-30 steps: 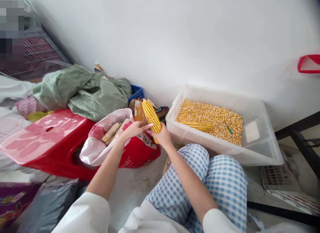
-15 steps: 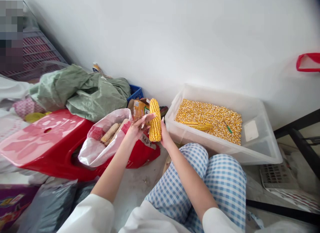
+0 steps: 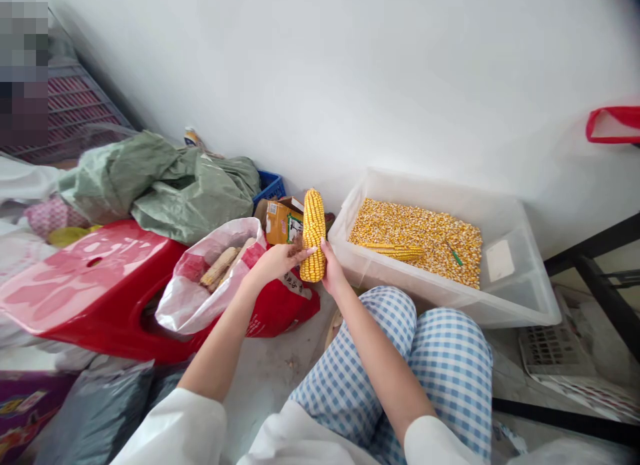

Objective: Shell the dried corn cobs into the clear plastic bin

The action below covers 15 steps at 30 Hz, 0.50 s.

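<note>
A yellow corn cob [image 3: 313, 228], covered in kernels, stands nearly upright between my two hands. My right hand [image 3: 333, 270] grips its lower right side, thumb against the kernels. From the left, my left hand [image 3: 280, 260] holds the lower part with its fingers on the cob. To the right, a clear plastic bin [image 3: 445, 305] contains loose corn kernels [image 3: 415, 218], a second corn cob [image 3: 395, 252] lying on them and a small green tool [image 3: 457, 257]. Left of my hands, a white and red bag [image 3: 175, 298] holds stripped cobs [image 3: 219, 268].
A red plastic stool [image 3: 100, 278] stands at the left, with a green cloth [image 3: 195, 192] heaped behind it. Behind my hands are an orange box [image 3: 279, 224] and a blue crate [image 3: 270, 185]. A black metal frame [image 3: 600, 292] rises at the right.
My left hand has lowered along the cob, its fingers moving from the middle to the lower part. The cob has risen slightly and leans a little to the right.
</note>
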Motion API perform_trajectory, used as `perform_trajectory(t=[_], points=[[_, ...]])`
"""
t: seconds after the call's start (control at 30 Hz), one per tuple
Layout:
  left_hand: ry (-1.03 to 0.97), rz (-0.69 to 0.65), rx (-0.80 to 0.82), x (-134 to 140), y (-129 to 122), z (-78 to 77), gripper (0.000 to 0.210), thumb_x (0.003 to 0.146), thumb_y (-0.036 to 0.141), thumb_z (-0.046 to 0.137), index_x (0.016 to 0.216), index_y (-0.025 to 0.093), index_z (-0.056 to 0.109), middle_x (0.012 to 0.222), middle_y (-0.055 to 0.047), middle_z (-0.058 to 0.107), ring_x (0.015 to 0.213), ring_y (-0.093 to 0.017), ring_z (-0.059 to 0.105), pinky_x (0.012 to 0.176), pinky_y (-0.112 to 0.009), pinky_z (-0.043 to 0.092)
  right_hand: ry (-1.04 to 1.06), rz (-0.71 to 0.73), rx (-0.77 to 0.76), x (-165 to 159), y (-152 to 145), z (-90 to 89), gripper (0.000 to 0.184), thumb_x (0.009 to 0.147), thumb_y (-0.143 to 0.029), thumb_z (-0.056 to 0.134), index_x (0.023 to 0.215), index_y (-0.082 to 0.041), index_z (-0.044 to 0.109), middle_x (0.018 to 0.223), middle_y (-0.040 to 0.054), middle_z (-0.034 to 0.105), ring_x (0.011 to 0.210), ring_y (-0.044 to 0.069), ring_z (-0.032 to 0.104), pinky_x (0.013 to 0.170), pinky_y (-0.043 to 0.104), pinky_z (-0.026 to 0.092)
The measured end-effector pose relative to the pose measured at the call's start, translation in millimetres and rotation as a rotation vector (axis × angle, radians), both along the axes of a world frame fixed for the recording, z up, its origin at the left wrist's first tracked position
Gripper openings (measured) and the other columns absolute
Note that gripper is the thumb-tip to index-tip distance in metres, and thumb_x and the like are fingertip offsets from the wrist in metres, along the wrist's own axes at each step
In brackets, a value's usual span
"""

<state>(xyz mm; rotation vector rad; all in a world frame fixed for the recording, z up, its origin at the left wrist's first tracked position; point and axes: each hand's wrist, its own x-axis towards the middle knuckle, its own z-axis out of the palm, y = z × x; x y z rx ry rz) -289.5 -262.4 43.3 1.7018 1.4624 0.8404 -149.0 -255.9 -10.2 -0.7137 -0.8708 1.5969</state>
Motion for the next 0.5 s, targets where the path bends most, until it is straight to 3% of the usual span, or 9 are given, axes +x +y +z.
perform_trajectory(t=[0.07, 0.13, 0.23, 0.4, 0.5], points=[[-0.05, -0.119, -0.081, -1.6, -2.0, 3.4, 0.026, 0.064, 0.04, 0.067, 0.056, 0.017, 0.058, 0.052, -0.001, 0.054, 0.048, -0.013, 0.047, 0.046, -0.023, 0.032, 0.018, 0.03, -0.008, -0.5, -1.7, 1.6, 0.037, 0.078, -0.049, 0.048, 0.104, -0.021, 0.05, 0.096, 0.0031, 0.063, 0.084, 0.016, 0.061, 0.071, 0.029, 0.051], [-0.144, -0.129, -0.106, -1.3, -3.0, 5.8, 0.029, 0.067, 0.04, 0.065, 0.055, 0.016, 0.056, 0.05, 0.0, 0.051, 0.044, -0.01, 0.042, 0.044, -0.023, 0.03, 0.032, 0.058, -0.021, -0.6, -3.0, 2.3, 0.039, 0.074, -0.046, 0.057, 0.104, -0.022, 0.049, 0.096, 0.0024, 0.063, 0.082, 0.016, 0.061, 0.071, 0.029, 0.051], [-0.333, 0.028, -0.049, -1.3, -0.3, 6.4, 0.032, 0.069, 0.041, 0.064, 0.054, 0.015, 0.053, 0.045, 0.001, 0.045, 0.039, -0.007, 0.036, 0.04, -0.022, 0.025, 0.061, 0.11, -0.04, 0.2, -4.0, 2.4, 0.044, 0.071, -0.043, 0.061, 0.107, -0.023, 0.047, 0.093, 0.0018, 0.063, 0.077, 0.016, 0.062, 0.068, 0.03, 0.053], [-0.743, 0.403, 0.146, -17.4, 21.9, 7.2, 0.04, 0.069, 0.047, 0.061, 0.053, 0.017, 0.041, 0.047, 0.002, 0.045, 0.038, -0.006, 0.037, 0.036, -0.021, 0.021, 0.102, 0.222, -0.048, 3.4, -5.4, 4.4, 0.044, 0.075, -0.047, 0.054, 0.111, -0.023, 0.045, 0.088, 0.0018, 0.064, 0.07, 0.016, 0.063, 0.063, 0.031, 0.054], [-0.739, 0.495, 0.186, -29.3, 43.3, 10.3, 0.047, 0.076, 0.058, 0.046, 0.051, 0.019, 0.035, 0.038, 0.005, 0.033, 0.03, -0.005, 0.026, 0.031, -0.022, 0.017, 0.14, 0.259, -0.061, 3.9, -7.1, 6.5, 0.043, 0.075, -0.044, 0.056, 0.109, -0.021, 0.046, 0.085, 0.0016, 0.064, 0.07, 0.016, 0.063, 0.062, 0.029, 0.054]])
